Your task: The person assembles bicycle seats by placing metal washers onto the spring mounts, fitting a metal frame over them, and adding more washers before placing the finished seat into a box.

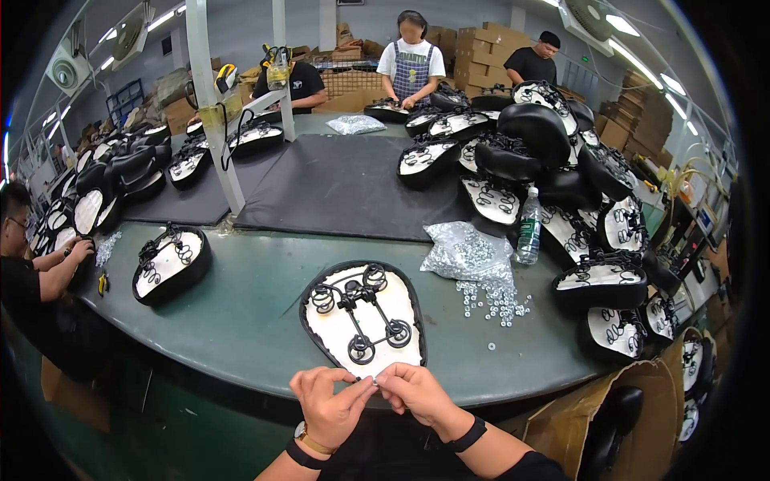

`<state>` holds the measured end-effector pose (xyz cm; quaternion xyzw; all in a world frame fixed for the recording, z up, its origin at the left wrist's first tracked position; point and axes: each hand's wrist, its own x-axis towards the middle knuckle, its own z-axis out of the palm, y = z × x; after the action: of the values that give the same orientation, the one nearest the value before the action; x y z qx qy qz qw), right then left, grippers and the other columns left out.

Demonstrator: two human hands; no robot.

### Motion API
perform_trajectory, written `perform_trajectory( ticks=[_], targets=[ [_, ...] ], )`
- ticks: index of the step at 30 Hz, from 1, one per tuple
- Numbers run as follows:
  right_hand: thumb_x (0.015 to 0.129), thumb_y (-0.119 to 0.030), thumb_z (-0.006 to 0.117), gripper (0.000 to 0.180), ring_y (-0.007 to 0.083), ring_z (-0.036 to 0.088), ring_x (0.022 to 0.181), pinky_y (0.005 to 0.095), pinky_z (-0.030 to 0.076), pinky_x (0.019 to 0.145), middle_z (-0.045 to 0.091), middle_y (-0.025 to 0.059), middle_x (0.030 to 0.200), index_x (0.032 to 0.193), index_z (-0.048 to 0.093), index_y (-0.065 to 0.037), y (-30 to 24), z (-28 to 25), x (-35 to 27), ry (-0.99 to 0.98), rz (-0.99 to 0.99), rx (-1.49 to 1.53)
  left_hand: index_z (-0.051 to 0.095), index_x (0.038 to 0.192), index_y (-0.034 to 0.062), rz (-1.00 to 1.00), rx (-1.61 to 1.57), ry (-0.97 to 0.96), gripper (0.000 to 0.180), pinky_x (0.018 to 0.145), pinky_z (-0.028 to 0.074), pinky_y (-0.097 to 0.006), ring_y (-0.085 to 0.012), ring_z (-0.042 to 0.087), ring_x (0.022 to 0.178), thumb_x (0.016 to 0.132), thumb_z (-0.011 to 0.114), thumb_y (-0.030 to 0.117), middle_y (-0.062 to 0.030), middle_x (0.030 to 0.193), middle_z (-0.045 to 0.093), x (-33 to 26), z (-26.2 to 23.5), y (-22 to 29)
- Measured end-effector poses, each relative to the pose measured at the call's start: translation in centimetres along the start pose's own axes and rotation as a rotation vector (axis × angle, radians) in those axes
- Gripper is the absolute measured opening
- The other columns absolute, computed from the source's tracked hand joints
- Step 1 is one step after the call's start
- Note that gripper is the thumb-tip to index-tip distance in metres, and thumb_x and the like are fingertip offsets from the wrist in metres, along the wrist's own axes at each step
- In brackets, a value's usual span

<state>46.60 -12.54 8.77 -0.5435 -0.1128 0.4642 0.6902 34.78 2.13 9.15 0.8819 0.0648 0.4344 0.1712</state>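
Observation:
An upside-down bicycle saddle (pixel 325 333) lies on the green table in front of me, its narrow end toward me. Its white underside carries a black wire frame with coil springs (pixel 361 349). At the saddle's near end, my left hand (pixel 329 401) and my right hand (pixel 417 394) meet fingertip to fingertip. Both are closed in a pinch. Something small, partly dark and partly shiny, shows between the fingertips, too covered to name. Beyond the saddle, to the right, a clear plastic bag (pixel 465 250) of small silver nuts lies with several nuts (pixel 492 303) spilled out.
Another upturned saddle (pixel 170 264) rests to the left. A water bottle (pixel 529 228) stands beside piled saddles (pixel 545 136) on the right. A metal post (pixel 212 104) rises at the black mat (pixel 329 188). A cardboard box (pixel 593 417) sits lower right. Co-workers are around the table.

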Motion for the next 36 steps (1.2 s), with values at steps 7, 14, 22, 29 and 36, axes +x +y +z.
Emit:
perform_trajectory(
  ticks=[7,14,22,29,36],
  targets=[
    [0.093,-0.011,0.075,0.007,0.0136,0.067,0.063,0.0275,0.053,0.058,0.074,0.0056,0.085,0.098,0.078,-0.007,1.0,-0.1,0.2,0.181,-0.756,-0.837,0.081,0.089,0.0225,-0.190,-0.035,-0.110,0.018,0.098,0.035,-0.042,-0.0245,0.052,0.107,0.071,0.087,0.022,0.0014,0.103,0.060,-0.4,-0.8,-1.4],
    [0.082,-0.009,0.070,0.014,0.0201,0.066,0.072,0.0357,0.051,0.059,0.064,0.0005,0.077,0.095,0.074,-0.011,-0.4,-1.4,3.8,0.273,-1.142,-1.542,0.081,0.083,0.0211,-0.241,0.022,-0.084,0.013,0.111,0.031,-0.050,-0.0324,0.045,0.127,0.071,0.086,0.022,-0.0050,0.124,0.060,0.7,2.2,-5.2],
    [0.083,-0.012,0.064,0.007,0.0214,0.068,0.070,0.0360,0.056,0.056,0.064,0.0031,0.077,0.087,0.068,-0.009,-0.5,-2.1,5.0,0.153,-1.135,-1.650,0.081,0.081,0.0151,-0.279,-0.142,-0.200,0.014,0.119,0.028,-0.051,-0.0437,0.035,0.142,0.069,0.085,0.018,-0.0164,0.148,0.055,0.8,4.5,-8.2],
    [0.081,-0.012,0.063,0.005,0.0223,0.069,0.066,0.0360,0.056,0.054,0.061,0.0031,0.074,0.079,0.060,-0.009,0.6,-2.9,7.5,0.067,-1.277,-1.626,0.080,0.081,0.0142,-0.095,-0.123,-0.468,0.014,0.124,0.009,-0.061,-0.0462,0.028,0.147,0.071,0.084,0.024,-0.0171,0.155,0.047,2.8,4.5,-11.4],
    [0.082,-0.012,0.062,0.004,0.0222,0.069,0.067,0.0365,0.055,0.054,0.061,0.0027,0.075,0.081,0.059,-0.009,1.0,-2.9,7.9,0.126,-1.268,-1.549,0.084,0.089,0.0160,-0.095,-0.251,-0.671,0.021,0.124,0.015,-0.057,-0.0440,0.030,0.145,0.072,0.085,0.029,-0.0162,0.152,0.050,4.8,5.1,-13.8]
  ],
)
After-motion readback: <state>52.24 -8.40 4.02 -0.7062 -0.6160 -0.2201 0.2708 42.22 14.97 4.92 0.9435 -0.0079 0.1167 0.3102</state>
